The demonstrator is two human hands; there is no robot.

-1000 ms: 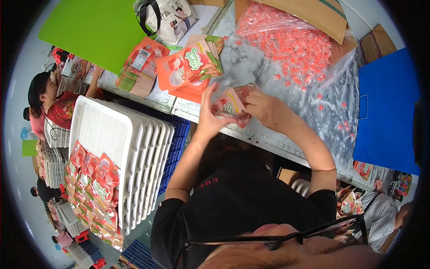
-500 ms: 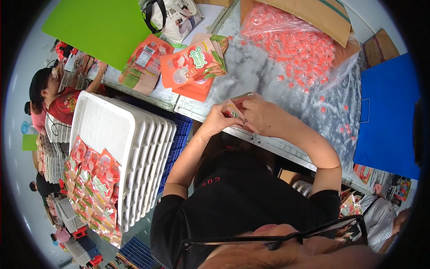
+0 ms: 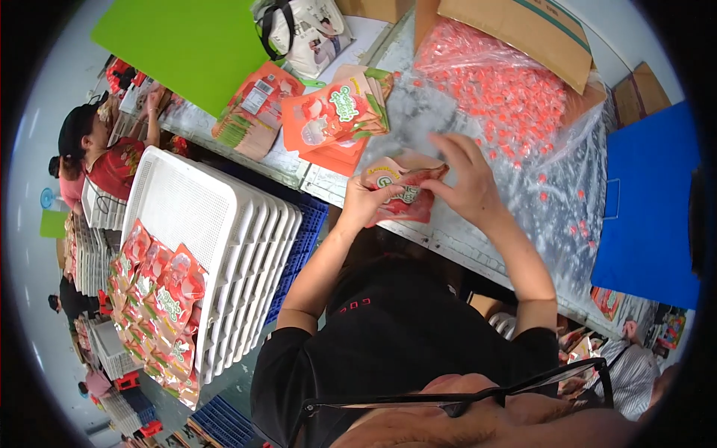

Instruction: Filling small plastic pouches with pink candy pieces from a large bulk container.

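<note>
Presently, I find the glossy red-and-pink printed plastic pouch (image 3: 399, 205) over the near edge of the grey mottled tabletop (image 3: 429, 108), between both hands. The left hand (image 3: 363, 203) grasps its left side, thumb laid across the printed front; its other fingers are largely hidden. The right hand (image 3: 472, 187) is spread, thumb touching the pouch's upper right edge, fingers raised clear. Beyond, I note a fanned stack of flat orange-red pouches (image 3: 328, 116) and, farther right, small red clear-wrapped pieces (image 3: 511, 104) heaped by a brown cardboard box (image 3: 523, 33).
</note>
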